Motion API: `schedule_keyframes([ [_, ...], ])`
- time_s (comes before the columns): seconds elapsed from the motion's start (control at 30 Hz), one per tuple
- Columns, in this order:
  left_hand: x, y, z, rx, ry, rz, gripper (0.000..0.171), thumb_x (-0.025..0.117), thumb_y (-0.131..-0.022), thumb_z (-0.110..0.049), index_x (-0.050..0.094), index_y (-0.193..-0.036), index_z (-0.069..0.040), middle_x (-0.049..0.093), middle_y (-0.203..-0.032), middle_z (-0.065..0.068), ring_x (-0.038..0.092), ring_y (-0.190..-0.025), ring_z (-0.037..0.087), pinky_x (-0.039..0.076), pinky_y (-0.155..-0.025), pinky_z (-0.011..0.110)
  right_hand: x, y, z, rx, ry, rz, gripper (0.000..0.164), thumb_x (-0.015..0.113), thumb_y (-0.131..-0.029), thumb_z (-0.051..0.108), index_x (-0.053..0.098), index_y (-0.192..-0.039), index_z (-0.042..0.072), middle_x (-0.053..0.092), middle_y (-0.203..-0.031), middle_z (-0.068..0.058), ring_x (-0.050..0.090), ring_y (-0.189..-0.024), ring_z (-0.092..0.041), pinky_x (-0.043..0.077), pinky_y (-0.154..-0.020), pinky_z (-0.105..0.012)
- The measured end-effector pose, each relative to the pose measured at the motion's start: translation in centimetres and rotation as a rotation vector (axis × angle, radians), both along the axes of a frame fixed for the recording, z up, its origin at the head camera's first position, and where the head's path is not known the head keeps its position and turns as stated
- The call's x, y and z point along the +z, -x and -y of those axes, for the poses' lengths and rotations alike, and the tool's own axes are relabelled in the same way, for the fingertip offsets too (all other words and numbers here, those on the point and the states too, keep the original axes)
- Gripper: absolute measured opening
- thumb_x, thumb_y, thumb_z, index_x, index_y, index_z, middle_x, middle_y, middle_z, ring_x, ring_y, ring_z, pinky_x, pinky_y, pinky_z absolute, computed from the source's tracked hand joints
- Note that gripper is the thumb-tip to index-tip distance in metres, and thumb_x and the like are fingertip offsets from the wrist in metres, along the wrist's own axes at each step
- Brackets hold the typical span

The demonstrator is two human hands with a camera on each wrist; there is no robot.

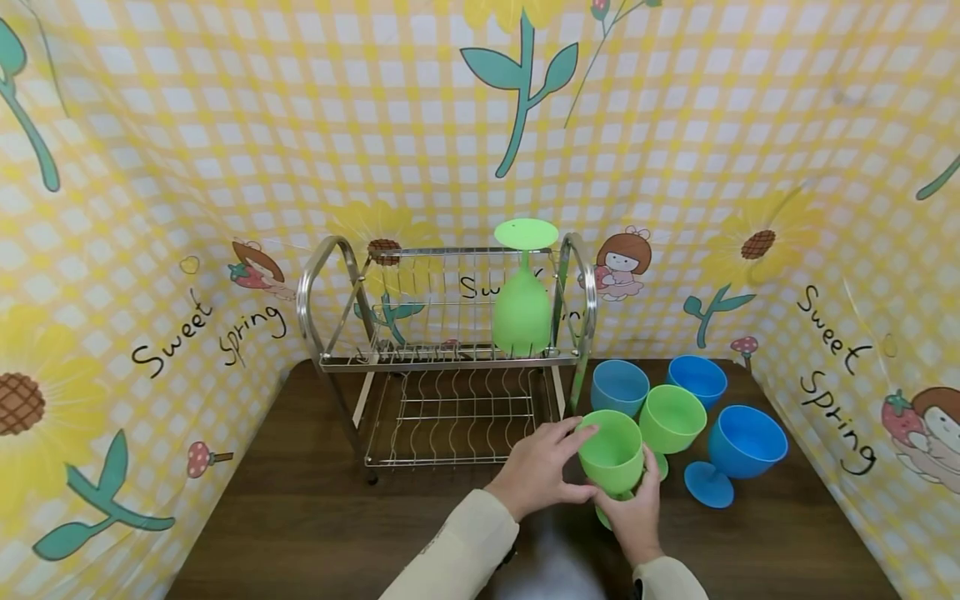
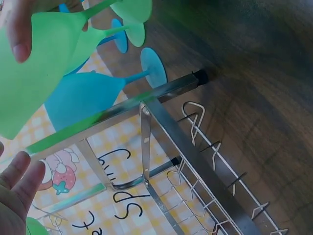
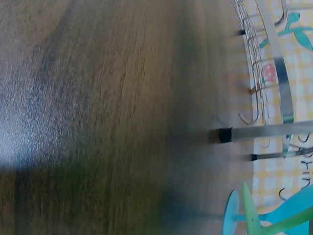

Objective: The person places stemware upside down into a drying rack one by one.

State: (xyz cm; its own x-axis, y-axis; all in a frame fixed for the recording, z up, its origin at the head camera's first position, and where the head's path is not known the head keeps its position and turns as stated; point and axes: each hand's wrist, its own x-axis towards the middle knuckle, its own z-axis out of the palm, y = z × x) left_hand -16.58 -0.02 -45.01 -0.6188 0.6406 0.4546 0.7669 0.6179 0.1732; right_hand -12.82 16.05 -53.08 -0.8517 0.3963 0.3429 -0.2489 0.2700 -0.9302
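A green plastic goblet (image 1: 613, 467) stands upright between the two hands, above the table's front right. My right hand (image 1: 636, 510) grips it low, around the bowl's base and stem. To its left is my left hand (image 1: 543, 468), its thumb by the lower bowl and its fingers spread near the rim. Those fingers (image 2: 22, 183) look straight and off the bowl in the left wrist view. In the right wrist view only the goblet's foot and stem (image 3: 250, 210) show; the hand is out of frame. Another green goblet (image 1: 523, 312) sits upside down on the rack's upper right.
The two-tier metal dish rack (image 1: 450, 364) stands at the middle back of the dark wooden table (image 1: 292, 517). Right of it are a second green goblet (image 1: 673, 417) and blue goblets (image 1: 619, 387), (image 1: 697, 382), (image 1: 746, 442). A checked cloth (image 1: 420, 108) surrounds the table.
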Motion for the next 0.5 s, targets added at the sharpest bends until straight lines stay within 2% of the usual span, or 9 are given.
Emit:
schedule_keyframes([
  [0.13,0.1,0.3,0.5,-0.009,-0.01,-0.028,0.083,0.08,-0.068,-0.053,0.053,-0.137,-0.016,0.055,-0.133,0.008,0.055,-0.114,0.022,0.05,-0.088,0.032,-0.1,-0.4,0.4,0.005,-0.093,-0.034,0.094,0.08,-0.059,-0.007,0.031,-0.139,-0.008,0.043,-0.13,-0.026,0.038,-0.113,-0.009,0.032,-0.088,-0.018],
  [0.3,0.5,0.3,1.4,-0.016,-0.011,0.037,0.09,0.081,-0.064,-0.055,0.05,-0.139,-0.016,0.053,-0.135,0.01,0.05,-0.12,0.025,0.044,-0.098,0.039,-0.5,-0.7,0.6,0.01,-0.223,-0.122,0.09,0.082,-0.056,-0.002,0.037,-0.132,-0.012,0.047,-0.119,-0.028,0.037,-0.108,-0.001,0.032,-0.088,-0.02],
  [0.4,0.8,0.3,1.7,-0.028,-0.013,0.097,0.095,0.083,-0.061,-0.055,0.049,-0.141,-0.016,0.05,-0.137,0.01,0.048,-0.123,0.026,0.042,-0.1,0.04,-0.8,-0.9,0.5,0.026,-0.296,-0.201,0.088,0.088,-0.065,0.023,0.04,-0.13,-0.011,0.046,-0.116,-0.029,0.037,-0.108,-0.001,0.032,-0.087,-0.022],
  [0.5,1.0,0.2,1.9,-0.051,-0.038,0.196,0.097,0.085,-0.06,-0.051,0.046,-0.142,-0.016,0.046,-0.141,0.011,0.046,-0.126,0.027,0.043,-0.1,0.039,-1.0,-1.0,0.5,0.042,-0.359,-0.286,0.09,0.073,-0.075,0.056,0.042,-0.127,-0.011,0.045,-0.115,-0.028,0.037,-0.111,-0.001,0.031,-0.088,-0.019],
])
